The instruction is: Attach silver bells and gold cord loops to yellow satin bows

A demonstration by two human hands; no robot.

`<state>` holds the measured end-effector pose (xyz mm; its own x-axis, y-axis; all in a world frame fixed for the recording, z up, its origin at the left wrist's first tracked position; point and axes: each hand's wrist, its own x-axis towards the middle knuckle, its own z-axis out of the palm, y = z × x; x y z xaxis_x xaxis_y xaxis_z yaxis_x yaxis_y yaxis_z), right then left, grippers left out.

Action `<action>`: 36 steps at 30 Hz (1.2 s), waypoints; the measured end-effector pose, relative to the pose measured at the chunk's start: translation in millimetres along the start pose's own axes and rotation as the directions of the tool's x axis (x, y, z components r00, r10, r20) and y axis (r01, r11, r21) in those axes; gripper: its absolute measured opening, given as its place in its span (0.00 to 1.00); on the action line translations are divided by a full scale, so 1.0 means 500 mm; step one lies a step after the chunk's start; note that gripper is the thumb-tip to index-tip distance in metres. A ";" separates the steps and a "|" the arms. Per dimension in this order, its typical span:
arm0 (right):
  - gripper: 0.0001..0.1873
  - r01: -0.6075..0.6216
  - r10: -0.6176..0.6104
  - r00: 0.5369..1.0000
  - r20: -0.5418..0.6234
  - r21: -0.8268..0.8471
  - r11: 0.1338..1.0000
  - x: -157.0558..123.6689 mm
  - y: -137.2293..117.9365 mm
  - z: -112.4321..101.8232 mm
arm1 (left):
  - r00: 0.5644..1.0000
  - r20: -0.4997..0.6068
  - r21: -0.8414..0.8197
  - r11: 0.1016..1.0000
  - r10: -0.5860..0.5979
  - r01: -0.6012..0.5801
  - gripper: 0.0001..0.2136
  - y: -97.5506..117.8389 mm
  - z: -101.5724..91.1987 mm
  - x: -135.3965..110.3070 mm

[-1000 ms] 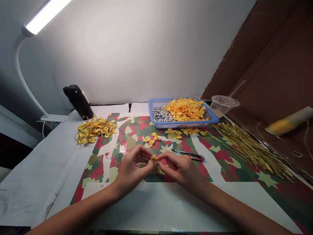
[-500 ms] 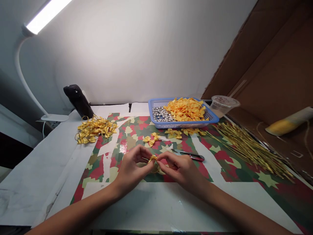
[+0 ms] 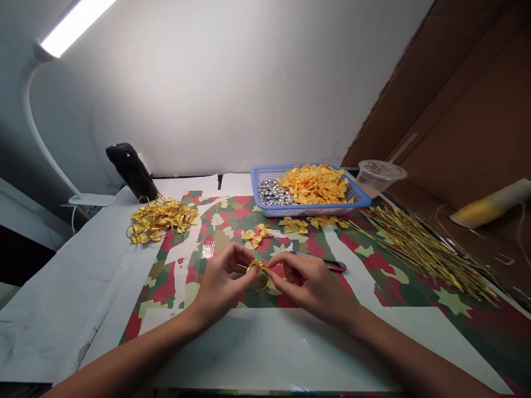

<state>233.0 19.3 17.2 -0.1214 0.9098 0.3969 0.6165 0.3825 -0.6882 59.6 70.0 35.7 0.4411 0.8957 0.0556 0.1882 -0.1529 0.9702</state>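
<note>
Between my fingertips is a small yellow ribbon bow [image 3: 260, 265] with a loop of gold wire hanging below it. My left hand [image 3: 226, 279] pinches its left side, and my right hand [image 3: 305, 279] pinches its right side. Just beyond my hands lie a few loose yellow bows [image 3: 256, 236]. A pair of small thread snips [image 3: 334, 265] rests behind my right hand, partly hidden by it. At the left is a heap of yellow bows with gold wire loops [image 3: 161, 218].
A blue basket [image 3: 307, 210] holds yellow bows [image 3: 317, 185] and silver beads [image 3: 274, 192]. Gold wire stems [image 3: 427, 254] lie at the right, near a lidded plastic cup [image 3: 379, 174]. A black object [image 3: 133, 174] and a lamp [image 3: 33, 121] stand at the left.
Both hands keep their pinch on the bow. The bow has turned slightly between the fingers, and its wire loop shows more clearly below. My right hand covers more of the snips.
</note>
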 end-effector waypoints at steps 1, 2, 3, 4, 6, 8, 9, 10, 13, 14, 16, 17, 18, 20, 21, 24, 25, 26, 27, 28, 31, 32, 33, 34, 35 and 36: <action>0.05 -0.009 0.009 1.000 0.005 -0.004 1.000 0.000 0.001 -0.001 | 1.000 -0.003 -0.003 1.000 -0.009 0.009 0.05 -0.001 -0.001 0.001; 0.05 -0.018 0.019 1.000 0.011 -0.006 1.000 0.000 0.002 -0.003 | 1.000 -0.006 -0.009 1.000 -0.017 0.016 0.05 -0.002 -0.001 0.002; 0.06 -0.027 0.027 0.999 0.018 -0.006 1.000 0.000 0.003 -0.004 | 1.000 -0.011 -0.015 1.000 -0.023 0.023 0.06 -0.003 -0.001 0.003; 0.06 -0.033 0.033 0.999 0.024 -0.005 0.999 0.000 0.004 -0.005 | 0.999 -0.015 -0.022 0.999 -0.029 0.029 0.06 -0.004 -0.002 0.004; 0.07 -0.036 0.036 0.999 0.033 0.007 0.999 0.000 0.004 -0.007 | 0.999 -0.023 -0.031 0.999 -0.042 0.041 0.06 -0.005 -0.002 0.006; 0.07 -0.027 0.026 0.999 0.033 0.027 0.999 0.001 0.003 -0.008 | 0.998 -0.035 -0.038 0.998 -0.053 0.052 0.06 -0.006 -0.002 0.008; 0.07 -0.021 0.020 0.999 0.030 0.035 0.999 0.002 0.002 -0.009 | 0.998 -0.036 -0.042 0.997 -0.059 0.057 0.06 -0.007 -0.002 0.009; 0.07 -0.015 0.014 1.000 0.023 0.039 0.999 0.004 0.001 -0.009 | 0.998 -0.030 -0.048 0.997 -0.064 0.062 0.06 -0.008 -0.002 0.010; 0.08 0.010 -0.010 1.000 -0.005 0.035 0.999 0.008 -0.001 -0.013 | 0.996 0.055 -0.017 0.997 -0.069 0.070 0.07 -0.010 -0.003 0.010; 0.08 0.024 -0.023 1.000 -0.018 0.035 0.999 0.009 -0.001 -0.014 | 0.993 0.098 0.011 0.998 -0.064 0.064 0.07 -0.010 -0.004 0.010; 0.08 0.054 -0.052 0.998 -0.043 0.044 0.998 0.010 0.002 -0.015 | 0.985 0.169 0.083 0.996 -0.047 0.033 0.06 -0.009 -0.006 0.009; 0.08 0.066 -0.063 0.997 -0.049 0.053 0.996 0.010 0.004 -0.015 | 0.981 0.193 0.117 0.993 -0.035 0.013 0.05 -0.008 -0.006 0.008; 0.08 0.074 -0.071 0.996 -0.048 0.064 0.995 0.009 0.006 -0.014 | 0.978 0.208 0.146 0.989 -0.023 -0.008 0.05 -0.007 -0.007 0.007; 0.07 0.081 -0.078 0.996 -0.032 0.081 0.993 0.008 0.009 -0.013 | 0.976 0.220 0.192 0.981 -0.009 -0.034 0.04 -0.004 -0.007 0.007; 0.07 0.084 -0.082 0.996 -0.024 0.086 0.993 0.008 0.010 -0.012 | 0.976 0.218 0.207 0.978 -0.007 -0.039 0.04 -0.003 -0.007 0.007; 0.07 0.083 -0.082 0.997 -0.012 0.091 0.992 0.007 0.010 -0.012 | 0.980 0.200 0.229 0.972 0.001 -0.048 0.05 0.001 -0.007 0.008; 0.07 0.081 -0.081 0.997 -0.010 0.092 0.992 0.006 0.009 -0.012 | 0.980 0.197 0.233 0.971 0.007 -0.054 0.05 0.002 -0.007 0.008; 0.08 0.079 -0.079 0.997 -0.007 0.093 0.993 0.006 0.008 -0.012 | 0.981 0.195 0.241 0.968 0.017 -0.065 0.06 0.002 -0.007 0.008; 0.08 0.078 -0.078 0.997 -0.002 0.093 0.993 0.006 0.007 -0.012 | 0.981 0.191 0.256 0.963 0.030 -0.079 0.06 0.002 -0.008 0.008; 0.08 0.080 -0.081 0.997 0.003 0.093 0.992 0.006 0.006 -0.012 | 0.982 0.181 0.278 0.955 0.052 -0.102 0.05 0.002 -0.009 0.008; 0.07 0.097 -0.099 0.995 0.016 0.097 0.991 0.006 0.006 -0.010 | 0.973 0.146 0.331 0.918 0.180 -0.220 0.03 0.004 -0.011 0.008; 0.07 0.104 -0.107 0.994 0.015 0.100 0.990 0.006 0.006 -0.009 | 0.963 0.149 0.332 0.906 0.225 -0.263 0.02 0.005 -0.012 0.007; 0.07 0.113 -0.115 0.993 0.013 0.102 0.988 0.006 0.007 -0.008 | 0.952 0.166 0.323 0.898 0.258 -0.300 0.02 0.005 -0.012 0.007; 0.07 0.121 -0.123 0.992 0.009 0.104 0.987 0.006 0.008 -0.007 | 0.940 0.193 0.308 0.893 0.280 -0.329 0.02 0.005 -0.011 0.007; 0.07 0.129 -0.131 0.991 0.008 0.105 0.986 0.006 0.010 -0.006 | 0.930 0.225 0.294 0.889 0.292 -0.350 0.03 0.004 -0.011 0.007; 0.07 0.138 -0.139 0.990 0.007 0.106 0.985 0.006 0.011 -0.006 | 0.919 0.254 0.284 0.886 0.300 -0.368 0.03 0.002 -0.010 0.007</action>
<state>238.4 23.9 16.2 -0.2112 0.8489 0.4846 0.5083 0.5188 -0.6874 57.1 75.2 38.0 0.6850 0.6715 0.2826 0.2532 -0.5832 0.7719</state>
